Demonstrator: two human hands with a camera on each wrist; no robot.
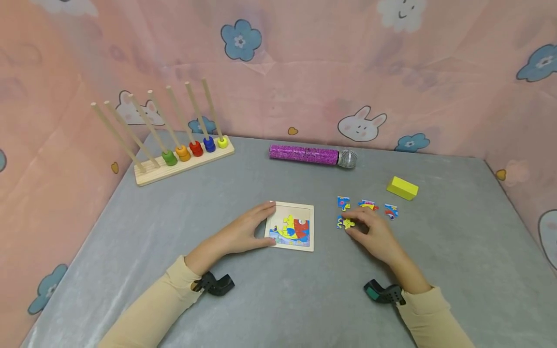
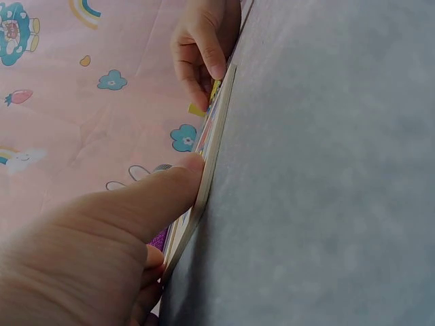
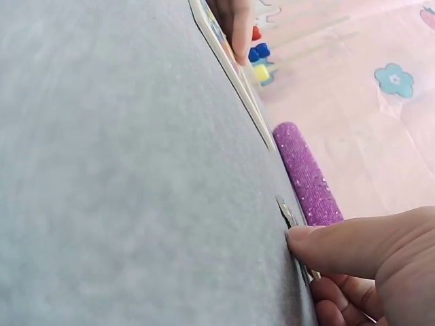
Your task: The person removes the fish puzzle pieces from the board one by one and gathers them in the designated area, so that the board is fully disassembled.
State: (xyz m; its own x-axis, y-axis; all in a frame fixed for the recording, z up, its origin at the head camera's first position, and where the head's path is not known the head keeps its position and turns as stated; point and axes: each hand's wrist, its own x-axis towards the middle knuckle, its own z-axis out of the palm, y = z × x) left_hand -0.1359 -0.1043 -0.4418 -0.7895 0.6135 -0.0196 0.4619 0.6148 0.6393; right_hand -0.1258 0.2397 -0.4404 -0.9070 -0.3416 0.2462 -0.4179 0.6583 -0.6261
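A square wooden puzzle tray (image 1: pixel 312 227), with a partly filled red, yellow and blue fish picture, lies on the grey table. My left hand (image 1: pixel 241 234) holds its left side, thumb at the near corner and fingers at the far one. In the left wrist view the thumb presses on the tray's edge (image 2: pixel 216 146). To the right, my right hand (image 1: pixel 376 237) pinches a yellow and blue puzzle piece (image 1: pixel 348 224) between thumb and fingers, low at the tabletop. Around it lie loose puzzle pieces, one blue (image 1: pixel 343 201), one red and yellow (image 1: pixel 368 205) and one farther right (image 1: pixel 391 211).
A yellow block (image 1: pixel 402 188) lies beyond the loose pieces. Near the back edge is a purple glittery microphone (image 1: pixel 304 153). At the back left stands a wooden peg rack (image 1: pixel 187 166) with coloured rings on several of its tall pegs. A pink printed cloth (image 1: pixel 296 82) hangs behind.
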